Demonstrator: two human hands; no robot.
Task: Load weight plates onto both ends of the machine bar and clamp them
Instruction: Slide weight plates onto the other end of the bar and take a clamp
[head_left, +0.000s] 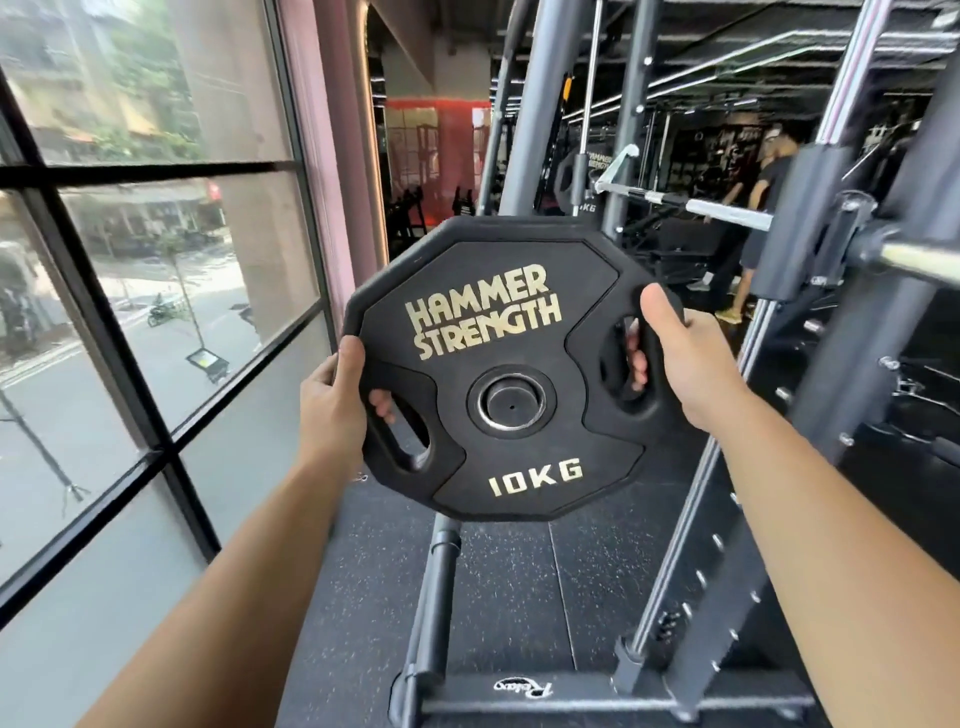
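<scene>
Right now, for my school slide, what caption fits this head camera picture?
Left hand and right hand grip a black 10KG plate by its handle slots, near the machine bar.

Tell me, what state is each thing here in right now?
10 kg weight plate: upright, in the air, off the bar, lettering facing the camera.
Left hand: grips the plate's left handle slot.
Right hand: grips the plate's right handle slot.
Machine bar: horizontal in the frame, near end bare where visible.
Second plate: at the bar's far end; clamping cannot be told.
</scene>
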